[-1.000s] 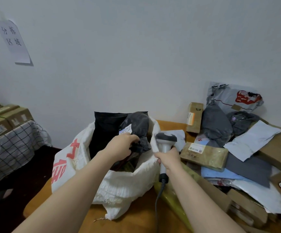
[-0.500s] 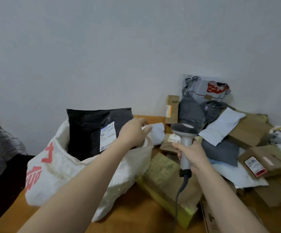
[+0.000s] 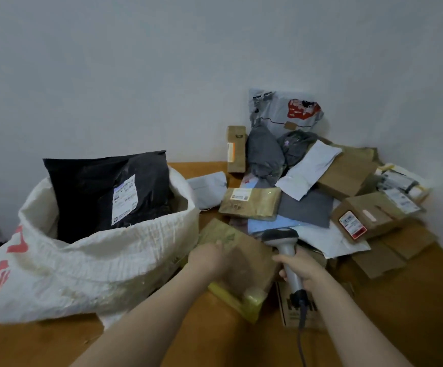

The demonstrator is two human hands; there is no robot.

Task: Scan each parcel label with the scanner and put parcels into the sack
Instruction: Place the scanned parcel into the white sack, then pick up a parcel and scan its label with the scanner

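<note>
Right grip [image 3: 301, 270] clenches scanner [image 3: 281, 238]; left grip [image 3: 209, 258] on brown parcel [image 3: 246, 263], hold unclear; sack [image 3: 82, 266] holds black parcel [image 3: 93, 189].

Parcel-sorting room: heaped parcels [image 3: 307, 186], sack [image 3: 82, 266].

Your right hand [image 3: 302, 268] grips the grey scanner [image 3: 281, 235] upright. Your left hand [image 3: 209, 258] lies on a brown padded parcel [image 3: 252, 266] beside the white sack [image 3: 82, 266], which holds a black parcel [image 3: 88, 192].
</note>
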